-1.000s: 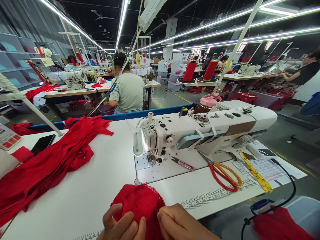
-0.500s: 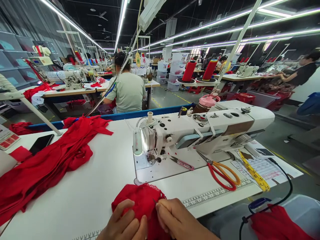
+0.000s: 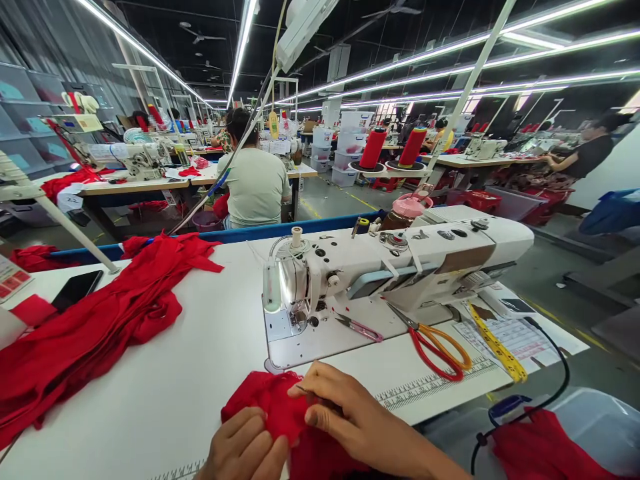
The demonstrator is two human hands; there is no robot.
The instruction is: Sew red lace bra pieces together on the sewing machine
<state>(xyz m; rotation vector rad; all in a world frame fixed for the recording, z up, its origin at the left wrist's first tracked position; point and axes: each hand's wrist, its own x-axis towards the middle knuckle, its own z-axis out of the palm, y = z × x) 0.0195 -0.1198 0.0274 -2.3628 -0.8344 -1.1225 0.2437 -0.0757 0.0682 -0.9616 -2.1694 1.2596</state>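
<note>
A piece of red fabric [image 3: 280,407] with a lacy edge lies at the table's front, below the sewing machine. My left hand [image 3: 247,443] is closed on its left side, fingers curled and fingertips pressed into the cloth. Over the right side of the fabric is my right hand [image 3: 345,417], index finger reaching across the cloth and thumb bent below. A small dark, thin thing shows by the right fingertips; its kind is too small to make out. More red cloth hangs under the right hand, partly hidden.
Beyond the hands stands a white sewing machine [image 3: 370,267]. Thread snips [image 3: 360,328], scissors [image 3: 437,347] and a yellow tape measure [image 3: 497,343] lie to the right. A heap of red fabric [image 3: 105,327] covers the table's left. A co-worker [image 3: 255,180] sits ahead.
My right hand has changed from a tight pinch at the fabric's edge to a looser grip, its index finger further over the cloth. The left hand stays on the fabric. The view has shifted slightly.
</note>
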